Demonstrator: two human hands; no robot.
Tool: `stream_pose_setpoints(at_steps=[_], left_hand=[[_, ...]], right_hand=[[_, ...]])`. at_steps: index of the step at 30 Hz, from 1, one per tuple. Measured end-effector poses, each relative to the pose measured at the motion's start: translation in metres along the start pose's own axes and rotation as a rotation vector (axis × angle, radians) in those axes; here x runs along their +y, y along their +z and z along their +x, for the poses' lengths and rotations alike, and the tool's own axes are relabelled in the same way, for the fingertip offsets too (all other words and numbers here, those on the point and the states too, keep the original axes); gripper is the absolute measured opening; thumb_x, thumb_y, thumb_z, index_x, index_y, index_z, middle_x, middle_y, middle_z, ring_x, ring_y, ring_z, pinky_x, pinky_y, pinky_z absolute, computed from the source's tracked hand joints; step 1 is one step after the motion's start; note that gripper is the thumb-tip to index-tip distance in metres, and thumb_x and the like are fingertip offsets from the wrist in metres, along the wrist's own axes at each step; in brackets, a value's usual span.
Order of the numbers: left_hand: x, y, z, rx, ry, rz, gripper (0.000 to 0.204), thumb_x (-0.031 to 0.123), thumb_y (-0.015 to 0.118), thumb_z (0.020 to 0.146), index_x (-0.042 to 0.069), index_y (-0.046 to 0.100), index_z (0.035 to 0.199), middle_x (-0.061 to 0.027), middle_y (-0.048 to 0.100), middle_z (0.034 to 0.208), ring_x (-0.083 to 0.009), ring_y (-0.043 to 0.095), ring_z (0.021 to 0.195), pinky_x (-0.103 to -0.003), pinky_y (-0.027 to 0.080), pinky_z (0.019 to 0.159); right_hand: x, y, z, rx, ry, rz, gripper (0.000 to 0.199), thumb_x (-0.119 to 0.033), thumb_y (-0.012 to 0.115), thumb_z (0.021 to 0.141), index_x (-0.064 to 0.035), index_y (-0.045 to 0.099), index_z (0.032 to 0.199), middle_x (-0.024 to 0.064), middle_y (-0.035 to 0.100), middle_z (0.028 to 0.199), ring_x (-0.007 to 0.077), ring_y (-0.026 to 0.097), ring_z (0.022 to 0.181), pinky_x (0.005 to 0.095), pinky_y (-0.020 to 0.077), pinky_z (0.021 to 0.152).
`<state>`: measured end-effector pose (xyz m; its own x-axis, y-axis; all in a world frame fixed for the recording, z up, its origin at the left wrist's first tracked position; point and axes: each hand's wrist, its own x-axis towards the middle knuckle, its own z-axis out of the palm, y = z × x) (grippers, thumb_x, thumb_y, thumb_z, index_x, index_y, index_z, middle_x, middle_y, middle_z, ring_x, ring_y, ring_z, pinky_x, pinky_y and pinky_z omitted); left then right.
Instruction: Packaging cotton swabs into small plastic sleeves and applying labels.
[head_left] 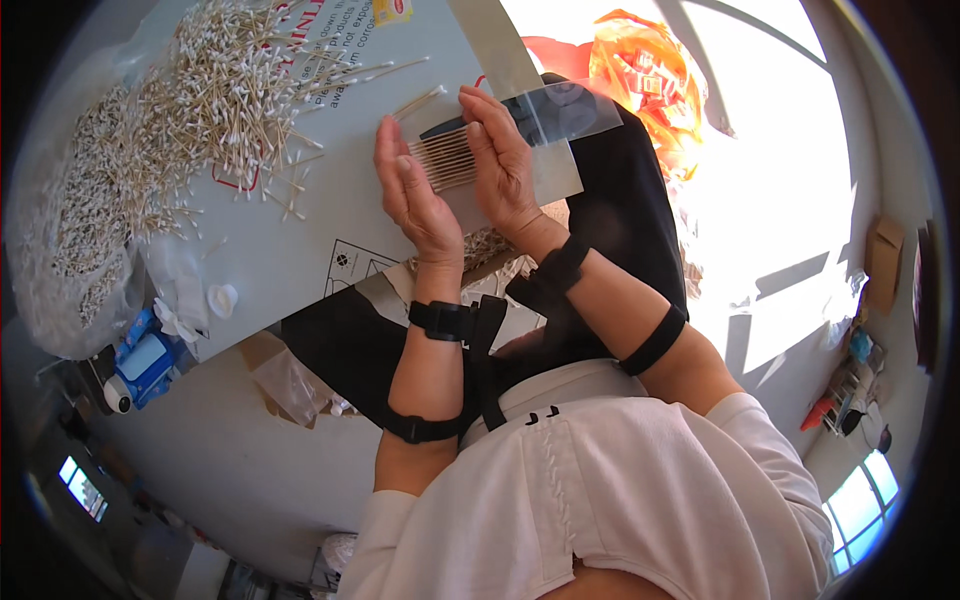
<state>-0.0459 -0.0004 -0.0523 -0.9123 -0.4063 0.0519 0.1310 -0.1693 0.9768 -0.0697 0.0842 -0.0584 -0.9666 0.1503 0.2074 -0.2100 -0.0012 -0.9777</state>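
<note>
A neat row of cotton swabs (445,160) is held between my two palms, over the table's near right corner. My left hand (418,200) presses on one end of the row, fingers stretched together and thumb up. My right hand (503,165) cups the other end with its fingers slightly bent. A clear plastic bag (572,108) with a dark print sticks out past my right hand and over the table edge. Part of it seems to lie under the swabs. A few loose swabs (420,102) lie just beyond my left fingertips.
A big heap of loose swabs (225,95) covers the table's left side, beside a clear bag full of swabs (90,220). A blue packet (148,360) sits at the left edge. An orange plastic bag (650,85) stands on the floor at right. Under the table is an open cardboard box (275,375).
</note>
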Motion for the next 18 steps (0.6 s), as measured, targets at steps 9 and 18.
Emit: stream_pose_setpoints(at_steps=[9, 18], left_hand=[[-0.006, 0.03, -0.002, -0.032, -0.001, -0.022, 0.052, 0.027, 0.039, 0.105, -0.004, 0.035, 0.146, -0.0171, 0.038, 0.15, -0.0264, 0.033, 0.141, -0.039, 0.023, 0.119], [0.014, -0.016, 0.012, -0.311, 0.28, 0.603, 0.06, 0.031, 0.05, 0.099, 0.0, 0.034, 0.148, -0.0165, 0.034, 0.154, -0.03, 0.029, 0.144, -0.043, 0.018, 0.119]], right_hand=[[-0.005, -0.029, 0.027, -0.033, -0.028, -0.125, 0.024, -0.005, 0.05, 0.098, 0.0024, 0.059, 0.118, 0.016, 0.058, 0.128, 0.0255, 0.06, 0.11, 0.029, 0.0458, 0.093], [-0.021, -0.082, 0.045, -0.2, -0.101, -0.375, 0.031, -0.003, 0.059, 0.089, -0.0029, 0.061, 0.12, 0.0095, 0.059, 0.131, 0.0286, 0.056, 0.119, 0.0357, 0.0458, 0.099]])
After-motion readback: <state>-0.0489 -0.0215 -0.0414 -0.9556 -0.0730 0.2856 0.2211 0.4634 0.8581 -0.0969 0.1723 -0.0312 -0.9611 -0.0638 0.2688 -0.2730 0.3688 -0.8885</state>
